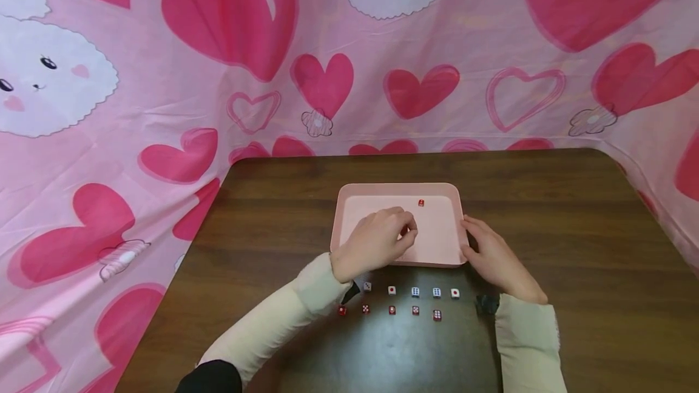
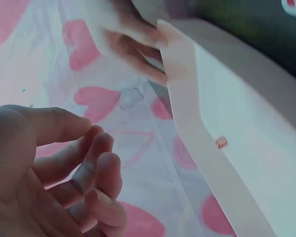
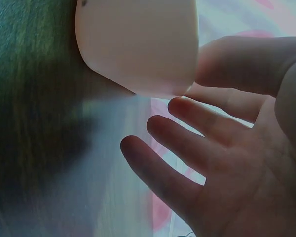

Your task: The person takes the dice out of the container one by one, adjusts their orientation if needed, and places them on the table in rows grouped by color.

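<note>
A single red die [image 1: 421, 203] sits near the back of a shallow pink tray [image 1: 398, 188]; the left wrist view shows the same red die [image 2: 221, 142]. My left hand [image 1: 377, 238] is above the tray, left of and nearer than that die. Its fingers [image 2: 108, 175] are loosely bent, the thumb close to the index fingertip, and nothing shows between them. At the tray's right side, my right hand [image 1: 499, 262] touches the outer wall with thumb and index finger. The other fingers [image 3: 163, 168] of that hand are spread and fairly straight.
In front of the tray lie two rows of dice on the brown wooden table [image 1: 590, 259]: several white dice [image 1: 415, 292] and, nearer, several red dice [image 1: 392, 310]. My left forearm crosses beside their left end. A pink heart-patterned cloth [image 1: 371, 132] hangs behind and left.
</note>
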Tool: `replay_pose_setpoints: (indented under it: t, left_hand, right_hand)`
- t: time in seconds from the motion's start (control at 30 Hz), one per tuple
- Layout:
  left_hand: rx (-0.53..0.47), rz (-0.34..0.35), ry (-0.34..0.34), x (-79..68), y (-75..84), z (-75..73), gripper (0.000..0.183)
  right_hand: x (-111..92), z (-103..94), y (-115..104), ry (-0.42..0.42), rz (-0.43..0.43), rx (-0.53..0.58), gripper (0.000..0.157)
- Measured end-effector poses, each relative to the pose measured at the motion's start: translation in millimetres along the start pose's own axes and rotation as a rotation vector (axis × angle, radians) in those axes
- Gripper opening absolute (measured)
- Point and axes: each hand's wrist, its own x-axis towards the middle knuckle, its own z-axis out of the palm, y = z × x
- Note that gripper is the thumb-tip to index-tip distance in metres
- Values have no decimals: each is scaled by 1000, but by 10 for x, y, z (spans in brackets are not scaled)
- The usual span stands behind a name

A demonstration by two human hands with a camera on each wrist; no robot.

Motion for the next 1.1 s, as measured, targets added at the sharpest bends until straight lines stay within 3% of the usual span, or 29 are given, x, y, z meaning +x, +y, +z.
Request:
replay_pose_setpoints:
  t: [0.3,0.57,0.83,1.1]
  left_hand:
    - [32,-59,54,232,-221,-27,15]
    - [-8,-42,61,449,-324,-97,16]
    - [0,-52,8,649,-355,-119,17]
    - [-28,-50,-52,847,-442,2,17]
  right_hand:
    - [-2,14,-5,20,-23,-13,54]
    - [0,10,-10,25,-23,-14,54]
    - [-8,3,-10,12,2,-5,56]
    - [-12,12,-5,27,-11,-6,55]
